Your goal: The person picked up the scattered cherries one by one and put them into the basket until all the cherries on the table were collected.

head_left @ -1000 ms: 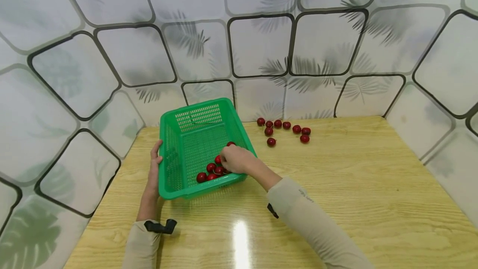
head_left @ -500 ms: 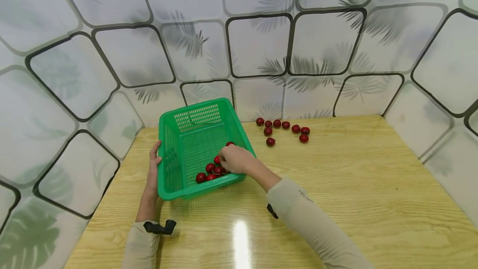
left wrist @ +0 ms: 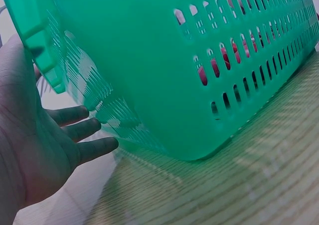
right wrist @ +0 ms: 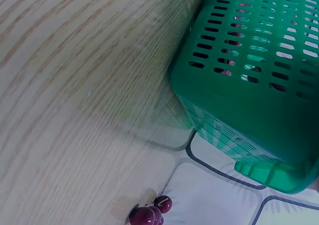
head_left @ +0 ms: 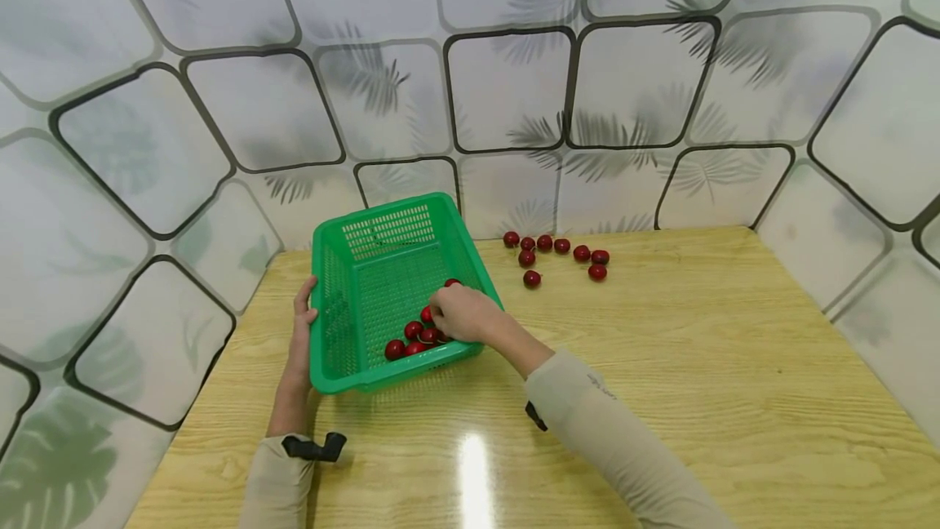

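Observation:
A green plastic basket with slotted walls stands on the table at left of centre in the head view. Several dark red cherries lie inside along its near wall. My left hand is at the basket's left side. In the left wrist view three of that hand's fingers stretch out nearly straight beside the wall; the thumb is hidden behind the rim. Over the near right rim my right hand reaches down among the cherries, fingers bent. Its fingertips are hidden, so whether it holds a cherry is unclear.
More loose cherries are scattered on the wooden table right of the basket, by the back edge. A patterned wall covering encloses the table behind and at both sides. Black straps sit at the cuffs.
The whole head view shifts very slightly to the left at first. Both hands, the basket and the cherries otherwise keep their places.

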Action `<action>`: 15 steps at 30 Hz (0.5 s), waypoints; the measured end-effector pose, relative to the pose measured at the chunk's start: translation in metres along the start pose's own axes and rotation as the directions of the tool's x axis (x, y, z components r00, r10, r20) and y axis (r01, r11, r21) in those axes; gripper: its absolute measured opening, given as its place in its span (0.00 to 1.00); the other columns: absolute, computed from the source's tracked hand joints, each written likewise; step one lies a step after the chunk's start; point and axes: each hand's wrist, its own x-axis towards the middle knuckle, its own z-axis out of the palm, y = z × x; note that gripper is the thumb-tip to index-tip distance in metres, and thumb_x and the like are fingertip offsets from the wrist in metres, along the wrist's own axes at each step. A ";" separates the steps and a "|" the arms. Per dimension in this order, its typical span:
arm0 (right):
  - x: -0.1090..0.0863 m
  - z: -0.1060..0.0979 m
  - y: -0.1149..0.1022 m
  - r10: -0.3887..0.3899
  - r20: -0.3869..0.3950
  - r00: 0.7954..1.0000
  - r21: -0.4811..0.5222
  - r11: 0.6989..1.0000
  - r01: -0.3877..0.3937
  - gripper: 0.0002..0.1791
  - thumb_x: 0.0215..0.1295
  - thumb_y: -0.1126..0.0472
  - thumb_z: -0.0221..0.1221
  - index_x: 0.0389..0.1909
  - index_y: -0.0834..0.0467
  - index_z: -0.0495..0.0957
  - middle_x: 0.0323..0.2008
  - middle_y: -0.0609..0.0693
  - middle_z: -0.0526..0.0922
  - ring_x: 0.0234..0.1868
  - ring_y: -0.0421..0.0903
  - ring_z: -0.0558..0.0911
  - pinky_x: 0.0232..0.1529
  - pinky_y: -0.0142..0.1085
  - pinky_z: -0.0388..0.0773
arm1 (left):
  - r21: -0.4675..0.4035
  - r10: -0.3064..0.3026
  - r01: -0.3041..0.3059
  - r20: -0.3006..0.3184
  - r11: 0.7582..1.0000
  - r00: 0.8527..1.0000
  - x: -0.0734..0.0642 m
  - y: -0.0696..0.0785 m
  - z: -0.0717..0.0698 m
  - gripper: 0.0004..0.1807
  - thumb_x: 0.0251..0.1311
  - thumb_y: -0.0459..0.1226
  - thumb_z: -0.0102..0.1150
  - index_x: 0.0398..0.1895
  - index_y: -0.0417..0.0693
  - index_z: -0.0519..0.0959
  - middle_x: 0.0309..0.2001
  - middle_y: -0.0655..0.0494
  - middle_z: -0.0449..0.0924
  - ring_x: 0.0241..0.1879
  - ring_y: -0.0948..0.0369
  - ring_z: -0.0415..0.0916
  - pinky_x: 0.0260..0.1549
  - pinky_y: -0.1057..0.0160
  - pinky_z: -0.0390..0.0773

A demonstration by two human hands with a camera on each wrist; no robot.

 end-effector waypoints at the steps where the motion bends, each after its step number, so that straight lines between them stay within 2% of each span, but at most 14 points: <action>1: 0.000 0.000 0.000 0.001 0.000 1.000 0.002 1.000 -0.001 0.22 0.69 0.66 0.53 0.14 0.51 0.65 0.14 0.43 0.63 0.19 0.39 0.62 0.22 0.31 0.60 | 0.003 -0.002 0.002 -0.001 1.000 1.000 0.000 0.000 0.000 0.30 0.77 0.45 0.26 0.80 0.65 0.42 0.79 0.49 0.32 0.68 0.53 0.49 0.54 0.67 0.62; 9: -0.001 -0.001 0.000 0.002 -0.014 1.000 0.002 1.000 -0.002 0.19 0.72 0.64 0.52 0.18 0.51 0.70 0.15 0.43 0.68 0.19 0.39 0.65 0.23 0.31 0.63 | 0.010 -0.012 0.012 -0.008 1.000 1.000 0.000 0.000 0.000 0.30 0.77 0.45 0.26 0.80 0.65 0.42 0.79 0.48 0.33 0.65 0.55 0.52 0.52 0.68 0.63; 15: -0.001 0.000 0.000 -0.019 -0.078 0.997 0.007 1.000 0.020 0.13 0.72 0.64 0.53 0.25 0.53 0.77 0.20 0.43 0.75 0.22 0.38 0.71 0.26 0.32 0.69 | 0.005 -0.012 0.012 -0.009 1.000 1.000 -0.001 -0.001 0.000 0.30 0.77 0.44 0.26 0.80 0.66 0.43 0.79 0.48 0.32 0.66 0.56 0.51 0.53 0.68 0.62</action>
